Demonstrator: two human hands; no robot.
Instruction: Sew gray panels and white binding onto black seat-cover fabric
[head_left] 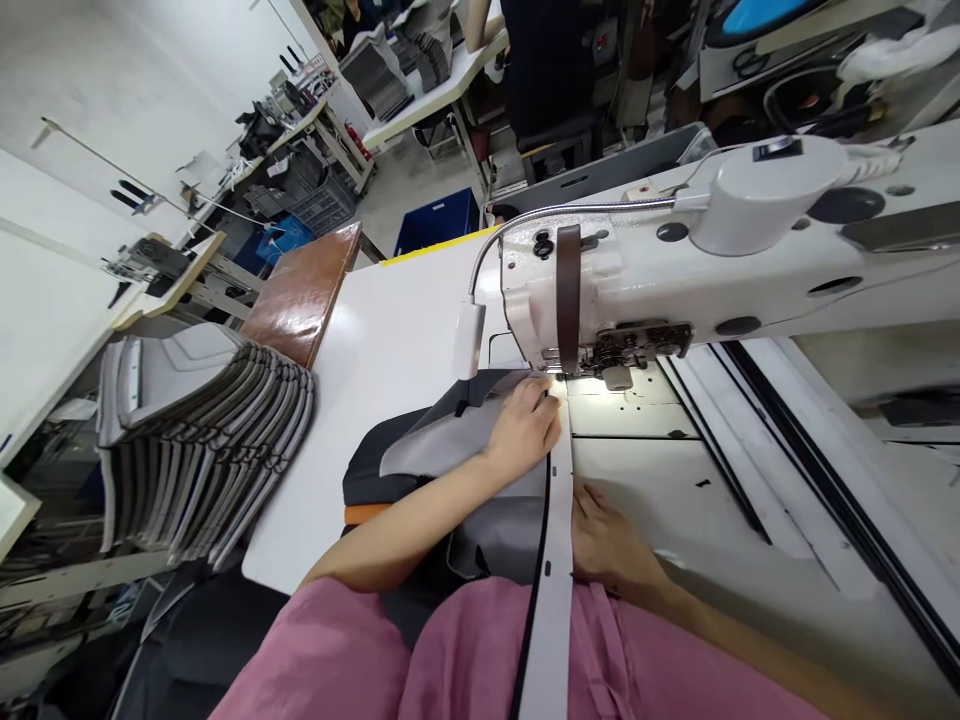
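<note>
A long white strip point(556, 560) with a black edge runs from my lap up to the needle area of a white sewing machine point(637, 270). Left of it lies a grey and black fabric piece point(442, 440), an orange band showing at its side. Just below the presser area, my left hand point(525, 425) has curled fingers closed on the fabric piece where it meets the strip. Lower down, my right hand point(615, 540) is at the strip's right edge, its fingers closed there and some fingertips hidden behind the strip. The needle is hard to make out.
On the left stands a tall stack of grey padded panels point(202, 430). A brown board point(304, 290) adjoins the white table point(382, 335). A lamp point(469, 335) hangs beside the machine head. Behind are a blue crate point(437, 222) and a person in dark clothes point(547, 70).
</note>
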